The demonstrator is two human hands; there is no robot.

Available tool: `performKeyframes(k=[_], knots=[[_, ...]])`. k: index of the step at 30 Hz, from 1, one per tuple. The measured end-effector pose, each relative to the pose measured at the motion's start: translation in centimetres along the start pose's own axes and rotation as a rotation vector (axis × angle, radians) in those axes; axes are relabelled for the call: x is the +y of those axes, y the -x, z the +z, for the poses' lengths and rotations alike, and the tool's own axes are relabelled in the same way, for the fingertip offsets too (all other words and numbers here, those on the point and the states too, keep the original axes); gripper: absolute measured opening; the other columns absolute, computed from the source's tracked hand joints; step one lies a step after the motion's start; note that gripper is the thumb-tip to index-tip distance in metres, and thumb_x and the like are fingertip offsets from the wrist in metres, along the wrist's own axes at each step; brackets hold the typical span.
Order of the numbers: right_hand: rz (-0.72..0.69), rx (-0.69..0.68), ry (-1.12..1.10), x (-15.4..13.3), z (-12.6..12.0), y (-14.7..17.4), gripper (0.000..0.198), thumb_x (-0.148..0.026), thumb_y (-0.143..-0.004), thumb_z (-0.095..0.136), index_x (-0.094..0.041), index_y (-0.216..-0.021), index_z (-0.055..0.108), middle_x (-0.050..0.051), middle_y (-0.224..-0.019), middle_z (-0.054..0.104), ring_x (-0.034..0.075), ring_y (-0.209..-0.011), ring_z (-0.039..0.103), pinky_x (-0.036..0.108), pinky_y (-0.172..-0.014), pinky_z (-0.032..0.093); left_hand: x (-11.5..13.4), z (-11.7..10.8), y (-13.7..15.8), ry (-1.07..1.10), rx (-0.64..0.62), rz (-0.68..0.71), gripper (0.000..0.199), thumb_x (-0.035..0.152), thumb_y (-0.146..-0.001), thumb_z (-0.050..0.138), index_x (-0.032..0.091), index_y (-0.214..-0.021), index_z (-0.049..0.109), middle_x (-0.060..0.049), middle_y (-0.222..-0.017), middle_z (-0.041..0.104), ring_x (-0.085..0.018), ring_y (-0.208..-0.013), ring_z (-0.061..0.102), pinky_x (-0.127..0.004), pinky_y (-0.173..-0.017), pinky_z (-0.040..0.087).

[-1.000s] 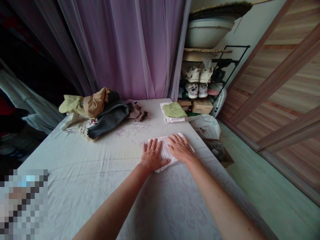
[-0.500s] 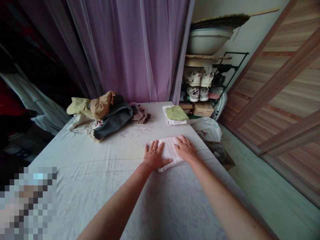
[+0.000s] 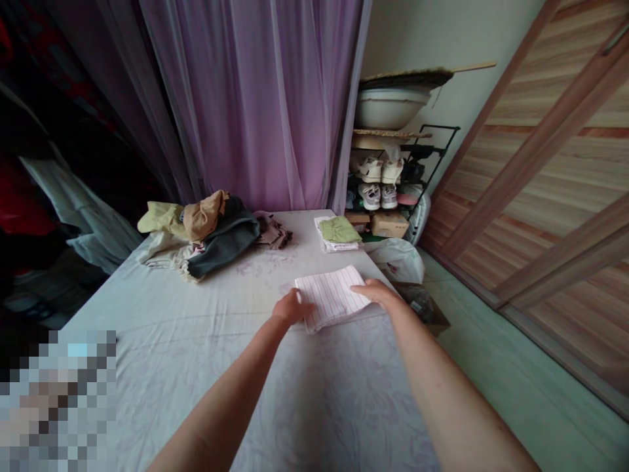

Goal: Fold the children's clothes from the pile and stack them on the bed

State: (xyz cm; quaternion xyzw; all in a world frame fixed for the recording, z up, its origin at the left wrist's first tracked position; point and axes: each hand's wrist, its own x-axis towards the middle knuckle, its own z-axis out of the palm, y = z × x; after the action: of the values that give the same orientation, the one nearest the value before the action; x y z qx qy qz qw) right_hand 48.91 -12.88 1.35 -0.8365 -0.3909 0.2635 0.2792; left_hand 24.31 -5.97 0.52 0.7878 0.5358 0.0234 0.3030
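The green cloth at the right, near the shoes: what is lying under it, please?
Under the green cloth lies folded whitish cloth, its edges showing at the left and near sides. Its middle is covered and cannot be seen.

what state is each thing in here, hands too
Striped cloth: folded, lying on the bed
Left hand: gripping the cloth's left edge, thumb on top
Right hand: gripping its right edge
Green cloth: folded, atop a stack
Dark grey garment: crumpled, in a heap
Purple curtain: hanging in folds
White basin: upright, covered
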Motion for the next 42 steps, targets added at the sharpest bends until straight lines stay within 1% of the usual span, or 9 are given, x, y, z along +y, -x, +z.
performKeyframes(k=[4, 9, 13, 17, 20, 24, 30, 36, 42], knots=[[0.036, -0.048, -0.094, -1.5, 0.3, 1.4, 0.025, -0.034, -0.078, 0.067, -0.011, -0.090, 0.068, 0.005, -0.072, 0.071, 0.016, -0.062, 0.064, 0.021, -0.051, 0.044, 0.6, 0.3, 1.2, 0.086, 0.124, 0.002, 0.072, 0.031, -0.085, 0.062, 0.018, -0.148, 0.030, -0.008, -0.108, 0.072, -0.021, -0.097, 0.070, -0.026, -0.076, 0.050], [-0.035, -0.054, -0.152, -3.6, 3.0, 3.2, 0.035, -0.039, -0.081, 0.064, -0.016, -0.108, 0.064, 0.008, -0.097, 0.074, 0.018, -0.078, 0.068, 0.022, -0.059, 0.049, -2.6, -3.4, 1.0, 0.143, 0.268, 0.041, 0.064, 0.024, -0.086, 0.059, 0.024, -0.146, 0.036, -0.003, -0.101, 0.070, -0.016, -0.084, 0.069, -0.024, -0.072, 0.051], [-0.127, -0.060, 0.131, -5.1, 6.6, 5.5, 0.053, -0.043, -0.080, 0.065, -0.014, -0.124, 0.058, 0.015, -0.112, 0.070, 0.027, -0.099, 0.068, 0.033, -0.080, 0.051, -7.8, -5.6, 1.2, 0.034, 0.320, 0.014, 0.057, 0.023, -0.086, 0.057, 0.023, -0.142, 0.042, -0.005, -0.106, 0.068, -0.016, -0.085, 0.068, -0.026, -0.077, 0.052], [-0.174, 0.139, 0.425, -6.7, 7.5, 7.5, 0.070, -0.039, -0.089, 0.052, -0.009, -0.149, 0.031, 0.022, -0.124, 0.063, 0.031, -0.110, 0.063, 0.041, -0.089, 0.048, -10.9, -4.8, 2.3, -0.161, 0.440, 0.106, 0.048, 0.027, -0.090, 0.054, 0.018, -0.137, 0.048, -0.015, -0.133, 0.057, -0.023, -0.110, 0.064, -0.035, -0.095, 0.049], [-0.366, 0.215, 0.496, -8.5, 7.5, 7.7, 0.056, -0.033, -0.093, 0.044, -0.012, -0.145, 0.039, 0.020, -0.142, 0.050, 0.028, -0.127, 0.051, 0.038, -0.101, 0.042, -10.3, -3.5, 2.5, -0.299, 0.496, 0.295, 0.044, 0.029, -0.094, 0.045, 0.017, -0.136, 0.050, -0.015, -0.146, 0.049, -0.027, -0.134, 0.046, -0.042, -0.109, 0.039], [-0.573, 0.091, 0.556, -9.9, 9.3, 6.8, 0.050, -0.033, -0.096, 0.039, -0.019, -0.143, 0.045, 0.012, -0.155, 0.037, 0.027, -0.141, 0.034, 0.047, -0.114, 0.026, -8.1, -1.9, 1.9, -0.401, 0.407, 0.400, 0.048, 0.034, -0.097, 0.038, 0.019, -0.142, 0.047, -0.012, -0.152, 0.042, -0.028, -0.143, 0.034, -0.050, -0.116, 0.029], [-0.484, -0.019, 0.621, -8.0, 12.1, 5.3, 0.055, -0.042, -0.097, 0.035, -0.020, -0.147, 0.040, 0.014, -0.157, 0.032, 0.029, -0.144, 0.028, 0.053, -0.116, 0.017, -7.9, -0.9, 1.9, -0.394, 0.323, 0.432, 0.059, 0.049, -0.096, 0.039, 0.023, -0.149, 0.038, -0.009, -0.155, 0.039, -0.027, -0.144, 0.031, -0.047, -0.117, 0.028], [-0.476, -0.032, 0.637, -7.7, 12.2, 5.2, 0.058, -0.046, -0.097, 0.035, -0.019, -0.149, 0.038, 0.015, -0.157, 0.031, 0.031, -0.144, 0.027, 0.054, -0.116, 0.016, -8.0, -1.0, 2.0, -0.390, 0.263, 0.387, 0.060, 0.049, -0.096, 0.040, 0.023, -0.149, 0.037, -0.008, -0.156, 0.035, -0.027, -0.145, 0.030, -0.047, -0.116, 0.030], [-0.466, -0.020, 0.624, -7.8, 12.2, 5.2, 0.058, -0.046, -0.096, 0.036, -0.019, -0.148, 0.039, 0.014, -0.156, 0.034, 0.031, -0.143, 0.029, 0.054, -0.115, 0.017, -7.8, -0.8, 2.0, -0.391, 0.282, 0.384, 0.059, 0.048, -0.095, 0.042, 0.020, -0.147, 0.041, -0.009, -0.155, 0.037, -0.028, -0.144, 0.032, -0.048, -0.114, 0.033]])
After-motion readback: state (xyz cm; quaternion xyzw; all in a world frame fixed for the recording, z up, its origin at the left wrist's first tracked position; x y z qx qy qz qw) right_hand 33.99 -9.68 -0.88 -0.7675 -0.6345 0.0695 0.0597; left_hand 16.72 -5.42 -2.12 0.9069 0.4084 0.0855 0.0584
